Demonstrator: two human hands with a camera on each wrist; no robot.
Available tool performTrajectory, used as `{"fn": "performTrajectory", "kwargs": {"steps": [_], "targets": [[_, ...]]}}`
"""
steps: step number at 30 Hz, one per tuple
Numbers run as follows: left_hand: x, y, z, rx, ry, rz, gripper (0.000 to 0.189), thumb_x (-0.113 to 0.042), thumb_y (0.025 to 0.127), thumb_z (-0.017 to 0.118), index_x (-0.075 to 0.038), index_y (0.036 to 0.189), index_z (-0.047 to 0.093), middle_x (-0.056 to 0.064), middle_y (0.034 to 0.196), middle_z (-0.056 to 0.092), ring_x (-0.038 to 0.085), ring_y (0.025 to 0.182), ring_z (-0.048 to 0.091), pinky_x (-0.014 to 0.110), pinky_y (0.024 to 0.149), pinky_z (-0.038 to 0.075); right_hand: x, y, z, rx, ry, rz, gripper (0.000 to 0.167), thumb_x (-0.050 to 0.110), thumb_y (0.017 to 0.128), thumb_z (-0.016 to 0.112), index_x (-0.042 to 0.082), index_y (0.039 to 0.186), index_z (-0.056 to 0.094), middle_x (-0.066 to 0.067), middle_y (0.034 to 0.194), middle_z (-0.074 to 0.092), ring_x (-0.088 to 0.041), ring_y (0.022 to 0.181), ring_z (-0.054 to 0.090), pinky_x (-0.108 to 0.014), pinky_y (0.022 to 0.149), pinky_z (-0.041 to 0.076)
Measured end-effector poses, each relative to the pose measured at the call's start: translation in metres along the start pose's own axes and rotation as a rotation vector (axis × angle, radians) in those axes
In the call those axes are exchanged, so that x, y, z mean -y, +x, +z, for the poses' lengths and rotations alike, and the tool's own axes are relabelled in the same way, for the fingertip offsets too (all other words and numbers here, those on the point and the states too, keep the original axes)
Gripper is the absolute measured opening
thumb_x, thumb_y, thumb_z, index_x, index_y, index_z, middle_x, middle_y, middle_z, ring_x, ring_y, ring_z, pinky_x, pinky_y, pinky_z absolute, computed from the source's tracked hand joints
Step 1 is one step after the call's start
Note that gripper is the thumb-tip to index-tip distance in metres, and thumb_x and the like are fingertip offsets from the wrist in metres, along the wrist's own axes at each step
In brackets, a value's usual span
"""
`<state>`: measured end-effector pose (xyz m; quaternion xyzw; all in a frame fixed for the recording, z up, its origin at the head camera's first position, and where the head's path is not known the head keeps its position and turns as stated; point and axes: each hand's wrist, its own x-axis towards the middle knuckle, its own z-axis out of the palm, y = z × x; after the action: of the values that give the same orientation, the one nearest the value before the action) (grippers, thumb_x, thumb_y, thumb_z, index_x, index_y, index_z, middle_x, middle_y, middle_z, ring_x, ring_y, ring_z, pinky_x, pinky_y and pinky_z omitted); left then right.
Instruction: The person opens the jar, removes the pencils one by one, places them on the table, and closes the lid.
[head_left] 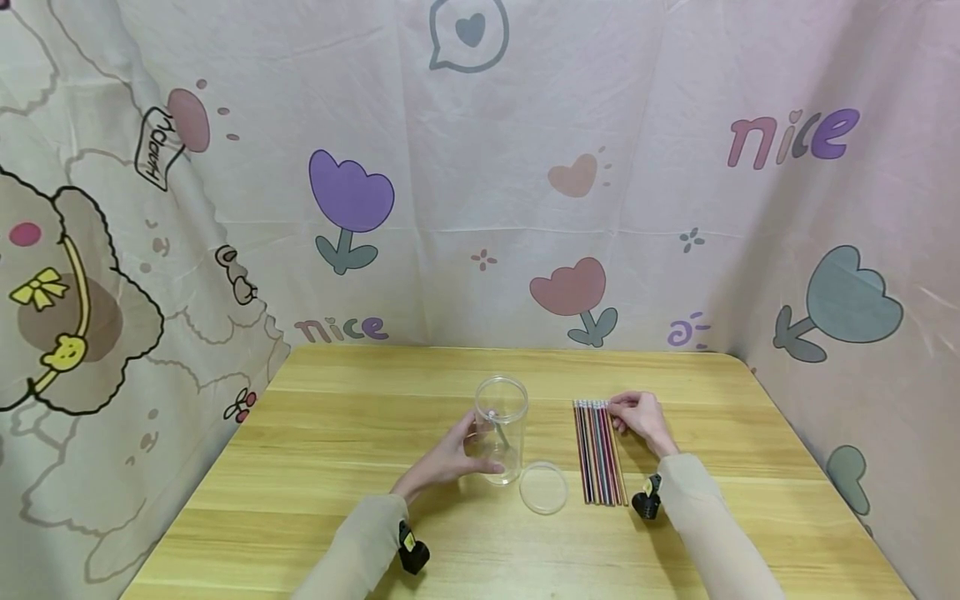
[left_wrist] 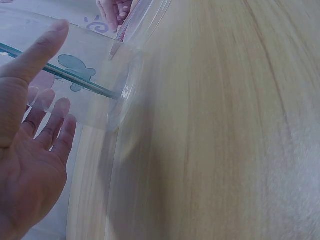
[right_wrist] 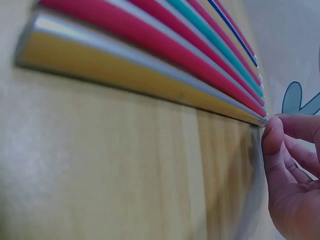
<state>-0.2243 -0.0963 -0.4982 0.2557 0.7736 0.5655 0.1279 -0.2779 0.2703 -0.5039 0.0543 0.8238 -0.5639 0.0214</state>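
A clear cylindrical jar stands upright on the table, and my left hand grips it from the left, thumb on the near side. Inside leans one green pencil, its lower end at the jar's bottom in the left wrist view. To the right lies a row of several colored pencils, side by side with their white-tipped ends away from me. My right hand pinches the far end of the gold pencil at the row's right edge between thumb and forefinger. That pencil lies along the tabletop.
A clear round lid lies flat between the jar and the pencils. All of it is on a light wooden table. A printed cloth hangs behind the table and along both sides.
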Motion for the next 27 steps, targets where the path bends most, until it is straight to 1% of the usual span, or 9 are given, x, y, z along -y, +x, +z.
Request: {"fn": "performTrajectory", "kwargs": {"steps": [7, 11, 14, 16, 19, 23, 26, 27], "targets": [[0.001, 0.001, 0.000, 0.004, 0.007, 0.004, 0.095, -0.019, 0.078, 0.086, -0.006, 0.154, 0.030, 0.022, 0.150, 0.048, 0.047, 0.138, 0.046, 0.063, 0.115, 0.040, 0.009, 0.000, -0.001, -0.038, 0.040, -0.009, 0.035, 0.003, 0.095, 0.064, -0.014, 0.124, 0.059, -0.011, 0.085, 0.072, -0.009, 0.059, 0.061, -0.022, 0.053, 0.056], [0.001, 0.001, 0.000, 0.006, 0.010, 0.011, 0.096, -0.019, 0.078, 0.086, -0.006, 0.155, 0.029, 0.022, 0.152, 0.046, 0.047, 0.139, 0.045, 0.063, 0.115, 0.039, 0.014, 0.000, -0.001, -0.064, 0.007, -0.054, 0.033, 0.006, 0.094, 0.066, -0.011, 0.122, 0.062, -0.016, 0.088, 0.072, -0.011, 0.060, 0.062, -0.023, 0.051, 0.055], [0.001, 0.001, 0.000, 0.006, 0.012, 0.016, 0.096, -0.019, 0.079, 0.086, -0.006, 0.155, 0.029, 0.021, 0.153, 0.046, 0.047, 0.140, 0.045, 0.062, 0.116, 0.039, 0.020, 0.000, -0.001, -0.079, -0.013, -0.106, 0.031, 0.008, 0.094, 0.068, -0.010, 0.119, 0.065, -0.018, 0.091, 0.071, -0.012, 0.061, 0.064, -0.025, 0.053, 0.057], [0.001, 0.001, 0.000, 0.004, 0.016, 0.017, 0.096, -0.020, 0.079, 0.086, -0.006, 0.154, 0.029, 0.021, 0.153, 0.045, 0.046, 0.140, 0.045, 0.062, 0.117, 0.039, 0.024, -0.001, 0.000, -0.079, -0.003, -0.138, 0.031, 0.008, 0.094, 0.068, -0.011, 0.118, 0.065, -0.019, 0.094, 0.071, -0.012, 0.061, 0.065, -0.026, 0.056, 0.059], [0.000, 0.001, 0.000, 0.005, 0.015, 0.020, 0.096, -0.020, 0.079, 0.086, -0.007, 0.155, 0.029, 0.021, 0.154, 0.044, 0.046, 0.140, 0.045, 0.061, 0.117, 0.038, 0.031, -0.001, 0.001, -0.068, 0.029, -0.174, 0.033, 0.009, 0.093, 0.069, -0.012, 0.119, 0.064, -0.014, 0.091, 0.071, -0.012, 0.061, 0.065, -0.026, 0.058, 0.060], [0.000, 0.001, 0.000, 0.003, 0.012, 0.015, 0.096, -0.020, 0.079, 0.086, -0.009, 0.155, 0.029, 0.021, 0.154, 0.044, 0.046, 0.140, 0.044, 0.061, 0.117, 0.038, 0.043, -0.003, 0.004, -0.050, 0.078, -0.204, 0.035, 0.009, 0.093, 0.070, -0.014, 0.119, 0.064, 0.004, 0.079, 0.069, -0.009, 0.057, 0.062, -0.022, 0.054, 0.056], [0.000, 0.002, 0.000, 0.001, 0.015, 0.014, 0.095, -0.021, 0.079, 0.087, -0.011, 0.155, 0.030, 0.021, 0.153, 0.045, 0.046, 0.140, 0.045, 0.061, 0.116, 0.039, 0.064, -0.013, 0.006, -0.024, 0.108, -0.223, 0.034, 0.006, 0.093, 0.069, -0.017, 0.118, 0.063, 0.009, 0.073, 0.066, -0.007, 0.055, 0.060, -0.020, 0.051, 0.053], [0.000, 0.002, 0.000, 0.003, 0.016, 0.016, 0.095, -0.021, 0.079, 0.087, -0.011, 0.155, 0.030, 0.021, 0.153, 0.045, 0.046, 0.140, 0.045, 0.061, 0.116, 0.040, 0.067, -0.014, 0.008, -0.018, 0.121, -0.228, 0.034, 0.005, 0.093, 0.069, -0.017, 0.117, 0.063, 0.007, 0.073, 0.067, -0.007, 0.055, 0.060, -0.020, 0.051, 0.053]]}}
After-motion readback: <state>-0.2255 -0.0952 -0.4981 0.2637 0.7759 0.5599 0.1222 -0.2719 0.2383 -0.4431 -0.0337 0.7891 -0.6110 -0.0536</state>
